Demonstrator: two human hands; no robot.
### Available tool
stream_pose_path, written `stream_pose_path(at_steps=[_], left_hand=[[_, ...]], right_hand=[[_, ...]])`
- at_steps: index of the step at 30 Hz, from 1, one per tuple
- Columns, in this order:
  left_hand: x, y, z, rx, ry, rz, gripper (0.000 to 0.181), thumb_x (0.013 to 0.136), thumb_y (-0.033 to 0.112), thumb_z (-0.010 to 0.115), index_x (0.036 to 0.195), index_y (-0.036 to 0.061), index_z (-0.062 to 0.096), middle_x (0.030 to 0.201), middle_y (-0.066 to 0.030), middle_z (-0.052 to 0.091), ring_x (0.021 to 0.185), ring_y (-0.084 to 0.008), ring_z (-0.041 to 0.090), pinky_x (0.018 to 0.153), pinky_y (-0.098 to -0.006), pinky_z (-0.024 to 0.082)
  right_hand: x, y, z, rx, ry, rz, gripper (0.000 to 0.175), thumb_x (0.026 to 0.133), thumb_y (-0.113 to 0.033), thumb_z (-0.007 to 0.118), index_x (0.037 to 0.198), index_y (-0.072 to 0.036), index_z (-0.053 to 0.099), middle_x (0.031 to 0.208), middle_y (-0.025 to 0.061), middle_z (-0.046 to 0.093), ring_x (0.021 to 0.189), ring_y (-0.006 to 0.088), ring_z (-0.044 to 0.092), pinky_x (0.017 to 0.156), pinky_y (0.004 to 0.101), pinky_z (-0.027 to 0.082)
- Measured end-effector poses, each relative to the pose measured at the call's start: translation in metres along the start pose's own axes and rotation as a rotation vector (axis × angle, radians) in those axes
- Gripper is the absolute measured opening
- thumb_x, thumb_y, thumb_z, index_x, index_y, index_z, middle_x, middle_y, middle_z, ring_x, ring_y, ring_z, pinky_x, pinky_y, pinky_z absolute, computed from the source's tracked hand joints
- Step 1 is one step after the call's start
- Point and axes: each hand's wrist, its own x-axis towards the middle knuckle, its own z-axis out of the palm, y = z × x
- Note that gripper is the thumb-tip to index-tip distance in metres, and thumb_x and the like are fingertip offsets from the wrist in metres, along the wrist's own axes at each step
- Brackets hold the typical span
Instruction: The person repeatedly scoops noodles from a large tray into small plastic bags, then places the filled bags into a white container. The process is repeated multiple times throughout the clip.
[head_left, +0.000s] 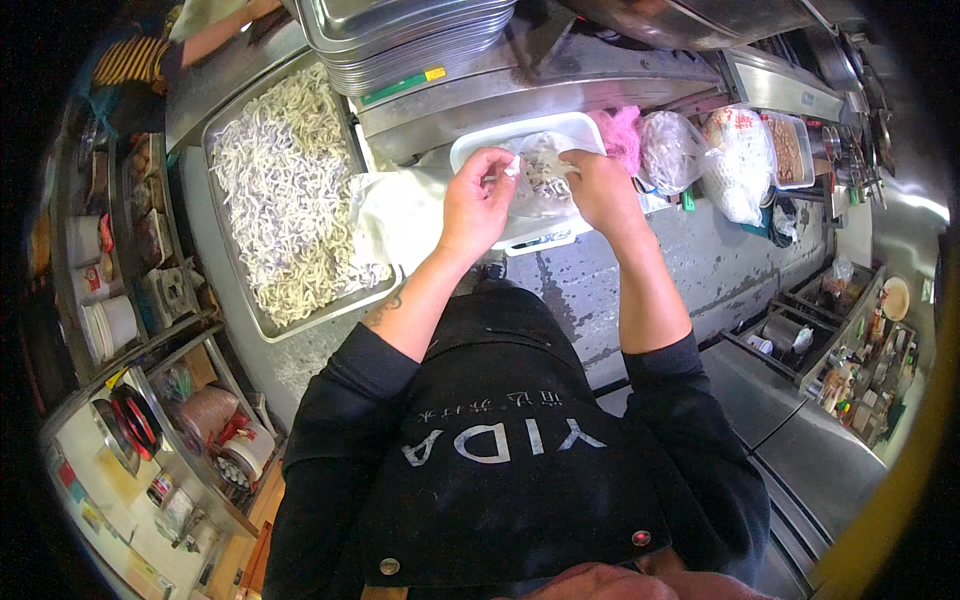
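Both hands are over a white plastic tub (465, 142) holding a clear plastic bag (551, 142) with pale, greyish strips of food (546, 169) inside. My left hand (478, 196) has curled fingers closed on a small white piece (513, 166) at the fingertips. My right hand (602, 187) pinches the bag's rim at its right side. Left of the tub lies a white sheet or bag (401, 217), its left edge reaching a large metal tray (300, 321) spread with pale, noodle-like strips (281, 195).
A stack of metal trays (412, 52) stands beyond the tub. To the right are a pink bag (624, 139), filled plastic bags (670, 152) and a container of brown beans or nuts (787, 150). Another person's arm (221, 37) shows at the upper left, beside stocked shelves.
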Motion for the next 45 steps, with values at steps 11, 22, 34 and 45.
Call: stream_pose_path(at_steps=[11, 22, 34, 45], left_hand=[[0.001, -0.003, -0.003, -0.206, -0.167, -0.17, 0.019, 0.096, -0.007, 0.055, 0.113, 0.0028, 0.053, 0.127, -0.0125, 0.068, 0.108, -0.0141, 0.064, 0.09, -0.0285, 0.051], [0.001, 0.003, 0.001, 0.004, -0.077, -0.091, 0.042, 0.093, -0.001, 0.06, 0.133, 0.0073, 0.05, 0.102, -0.0077, 0.073, 0.081, -0.0088, 0.06, 0.074, -0.0241, 0.046], [0.0, 0.008, 0.001, -0.015, -0.031, -0.111, 0.043, 0.091, -0.009, 0.052, 0.132, 0.0051, 0.049, 0.097, -0.0067, 0.073, 0.086, -0.0117, 0.063, 0.081, -0.0257, 0.048], [-0.006, 0.01, -0.011, -0.016, -0.016, -0.124, 0.041, 0.092, -0.007, 0.055, 0.131, 0.0039, 0.049, 0.096, -0.0059, 0.073, 0.087, -0.0109, 0.062, 0.081, -0.0258, 0.048]], right_hand=[[0.016, 0.006, 0.023, -0.133, -0.103, -0.206, 0.02, 0.082, -0.004, 0.059, 0.096, -0.003, 0.073, 0.09, 0.0256, 0.07, 0.09, 0.0427, 0.068, 0.083, 0.0498, 0.054], [0.013, 0.007, 0.005, -0.037, 0.043, -0.175, 0.021, 0.091, -0.015, 0.059, 0.104, -0.005, 0.072, 0.092, 0.0228, 0.07, 0.088, 0.042, 0.068, 0.08, 0.0487, 0.054], [0.001, -0.006, -0.016, -0.051, 0.095, -0.11, 0.023, 0.092, -0.017, 0.059, 0.107, -0.007, 0.072, 0.092, 0.0202, 0.071, 0.088, 0.0393, 0.069, 0.081, 0.0469, 0.054], [-0.001, -0.007, -0.014, -0.075, 0.052, -0.094, 0.024, 0.095, -0.018, 0.055, 0.107, -0.006, 0.073, 0.094, 0.0221, 0.07, 0.09, 0.041, 0.068, 0.083, 0.0474, 0.053]])
